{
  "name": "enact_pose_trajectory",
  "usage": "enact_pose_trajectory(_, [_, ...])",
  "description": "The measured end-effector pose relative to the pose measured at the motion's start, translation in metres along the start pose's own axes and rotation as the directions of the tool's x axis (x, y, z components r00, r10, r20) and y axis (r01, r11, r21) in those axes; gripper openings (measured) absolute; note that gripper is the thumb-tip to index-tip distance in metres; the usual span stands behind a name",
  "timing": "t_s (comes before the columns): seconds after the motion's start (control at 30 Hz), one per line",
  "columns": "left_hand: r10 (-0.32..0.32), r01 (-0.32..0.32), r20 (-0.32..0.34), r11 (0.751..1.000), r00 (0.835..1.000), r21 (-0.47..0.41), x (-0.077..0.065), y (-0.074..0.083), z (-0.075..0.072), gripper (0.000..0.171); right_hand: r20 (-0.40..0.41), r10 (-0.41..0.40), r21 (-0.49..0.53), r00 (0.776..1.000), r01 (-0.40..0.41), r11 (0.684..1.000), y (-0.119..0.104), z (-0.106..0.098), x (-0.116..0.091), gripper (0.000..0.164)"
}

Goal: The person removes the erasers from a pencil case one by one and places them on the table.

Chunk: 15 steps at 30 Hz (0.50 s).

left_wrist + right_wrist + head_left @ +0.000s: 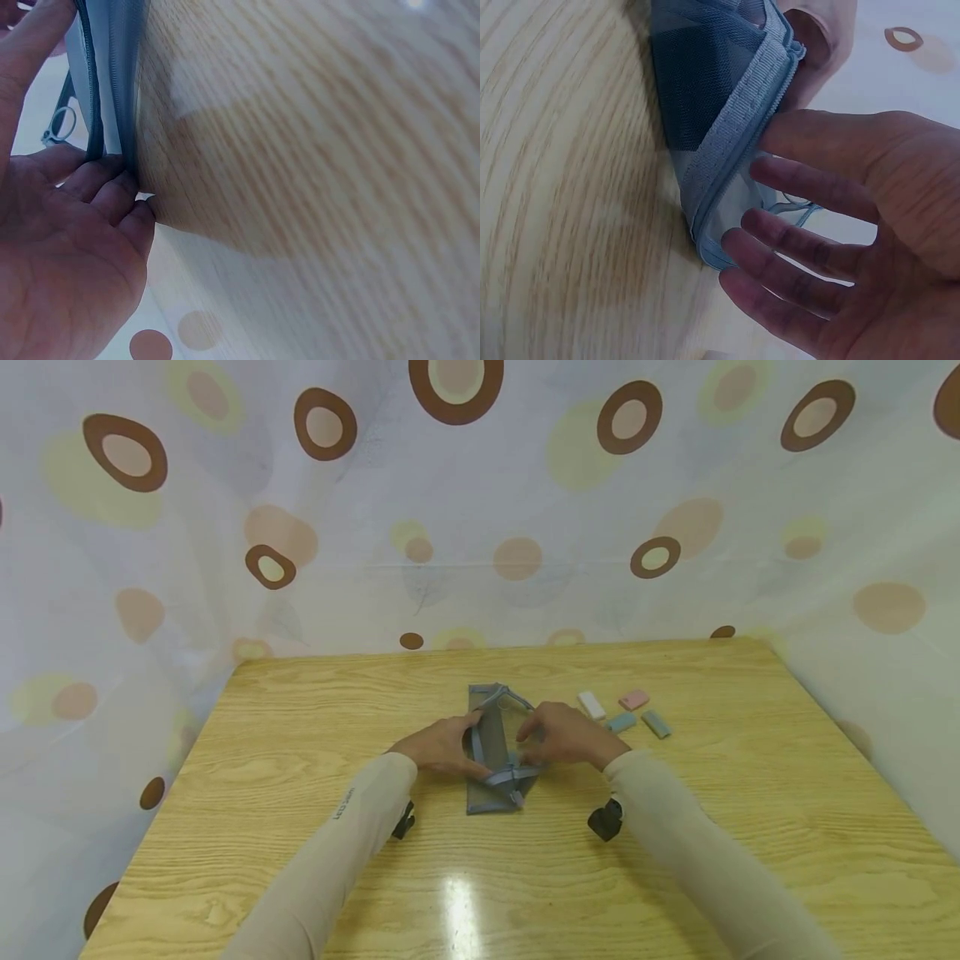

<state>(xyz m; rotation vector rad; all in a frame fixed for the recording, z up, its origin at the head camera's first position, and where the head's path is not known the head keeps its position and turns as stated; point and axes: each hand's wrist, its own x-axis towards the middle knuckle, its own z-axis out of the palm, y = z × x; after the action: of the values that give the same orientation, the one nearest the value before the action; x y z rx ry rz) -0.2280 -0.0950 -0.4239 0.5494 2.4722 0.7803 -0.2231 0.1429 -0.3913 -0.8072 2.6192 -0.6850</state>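
A grey-blue mesh zipper pouch (493,739) lies on the table with its zipped mouth spread apart. At its left side, my left hand (444,745) grips the edge, thumb toward the near end and fingers toward the far end. The left wrist view shows those fingers bent against the zipper edge of the pouch (124,75). My right hand (566,735) is at the pouch's right side, by the mouth. In the right wrist view its fingers (791,232) are spread and slightly bent, with the thumb tip right at the zipper edge.
To the right of the pouch lie a white block (591,705), a pink block (633,699), a blue block (621,722) and a grey-green block (657,724). Behind the wooden table (315,710) hangs a spotted curtain (465,602).
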Motion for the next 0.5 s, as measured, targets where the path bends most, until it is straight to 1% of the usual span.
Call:
enact_pose_trajectory(0.13, [0.003, -0.003, -0.001, 1.000, 1.000, -0.006, 0.0000, -0.0009, 0.0004, 0.108, 0.028, -0.016, -0.005, 0.999, 0.016, 1.000, -0.0005, 0.0020, 0.0028, 0.027])
enact_pose_trajectory(0.3, [0.003, -0.003, -0.002, 1.000, 1.000, -0.011, -0.0005, 0.0001, 0.0006, 0.107, 0.048, -0.026, -0.008, 0.999, 0.026, 1.000, -0.0001, -0.0002, 0.0038, 0.027])
enact_pose_trajectory(0.5, [-0.013, 0.013, -0.003, 1.000, 1.000, -0.005, -0.0012, 0.0012, 0.0008, 0.107, 0.082, 0.008, -0.009, 0.997, -0.007, 1.000, 0.0021, -0.0059, 0.0023, 0.025])
